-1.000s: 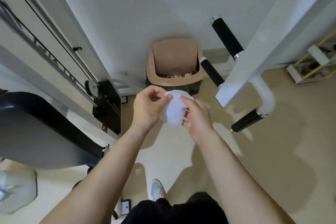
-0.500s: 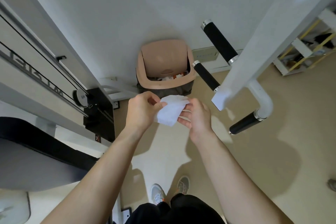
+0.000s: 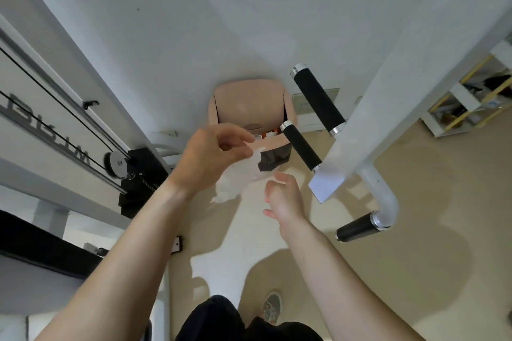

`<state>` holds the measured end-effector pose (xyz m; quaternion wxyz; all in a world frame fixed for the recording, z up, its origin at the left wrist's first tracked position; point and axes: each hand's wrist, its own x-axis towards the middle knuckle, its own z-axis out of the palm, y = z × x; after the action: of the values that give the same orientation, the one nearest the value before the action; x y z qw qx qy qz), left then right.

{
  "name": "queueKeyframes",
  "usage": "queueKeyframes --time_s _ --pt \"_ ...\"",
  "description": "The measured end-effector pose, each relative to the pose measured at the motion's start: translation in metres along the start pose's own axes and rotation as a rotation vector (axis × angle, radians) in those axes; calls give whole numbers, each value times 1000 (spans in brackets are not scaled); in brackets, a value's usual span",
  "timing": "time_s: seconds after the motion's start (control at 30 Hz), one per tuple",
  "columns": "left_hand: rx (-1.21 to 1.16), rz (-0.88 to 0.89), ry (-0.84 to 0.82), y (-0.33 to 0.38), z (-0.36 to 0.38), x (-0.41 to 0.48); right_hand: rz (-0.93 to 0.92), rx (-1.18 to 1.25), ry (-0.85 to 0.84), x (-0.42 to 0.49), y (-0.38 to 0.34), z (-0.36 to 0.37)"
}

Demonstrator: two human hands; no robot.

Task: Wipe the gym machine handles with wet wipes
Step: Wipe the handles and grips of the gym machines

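White and crumpled, the wet wipe (image 3: 238, 177) hangs from our left hand (image 3: 210, 155), pinched at its top edge between thumb and fingers. Our right hand (image 3: 285, 196) is loosely curled just beside it and holds nothing. Behind them stands the pink bin (image 3: 249, 102). Further right, the nearest black handle (image 3: 302, 147) runs diagonally away from us. We think the right hand is nearer to it, and nothing stands between.
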<state>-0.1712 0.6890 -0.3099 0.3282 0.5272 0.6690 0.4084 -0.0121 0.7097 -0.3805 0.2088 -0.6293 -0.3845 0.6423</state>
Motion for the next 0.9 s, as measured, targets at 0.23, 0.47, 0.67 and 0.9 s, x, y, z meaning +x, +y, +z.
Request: queueKeyframes --time_s 0.23,0.47,0.67,0.9 --pt "18 266 -508 71 -32 50 -659 -101 -280 -19 -22 10" --pt "157 511 -480 124 -11 137 -624 247 2 -30 -48 -2" --pt "294 703 -469 155 46 187 -562 533 302 -42 -70 3" --pt "633 798 -292 128 79 192 -295 759 292 -41 -71 22"
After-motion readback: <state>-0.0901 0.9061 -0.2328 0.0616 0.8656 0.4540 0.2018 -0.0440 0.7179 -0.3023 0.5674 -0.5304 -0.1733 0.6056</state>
